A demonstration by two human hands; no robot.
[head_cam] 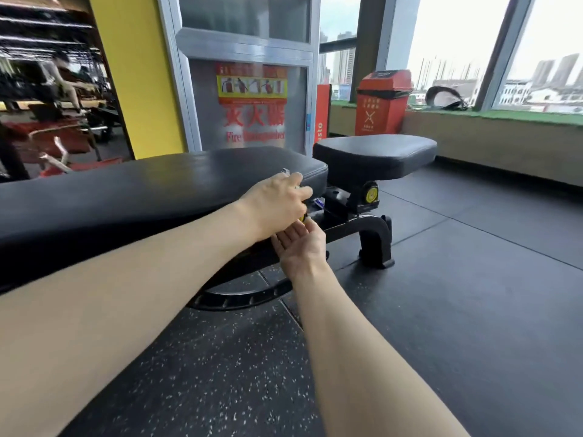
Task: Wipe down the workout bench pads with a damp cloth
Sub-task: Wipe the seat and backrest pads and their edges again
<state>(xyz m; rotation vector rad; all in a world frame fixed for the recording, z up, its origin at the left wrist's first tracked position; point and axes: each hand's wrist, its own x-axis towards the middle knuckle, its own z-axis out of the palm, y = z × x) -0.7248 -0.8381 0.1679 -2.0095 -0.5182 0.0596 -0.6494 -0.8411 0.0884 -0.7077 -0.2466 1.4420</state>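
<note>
The black bench has a long back pad (142,187) and a separate seat pad (375,156) to its right. My left hand (279,201) reaches across the near end of the back pad. Its fingers and thumb curl round a yellow knob (302,217) under the pad's corner, and the hand hides most of that knob. My right hand (301,244) sits just below, palm turned up, with straight fingers touching the underside of the same spot. No cloth is in view.
A second yellow knob (370,193) sits under the seat pad, above the bench's black foot (375,238). A red bin (381,102) stands by the window ledge, and a fire extinguisher cabinet (249,99) stands behind the bench. The floor is dark rubber tiles (457,279).
</note>
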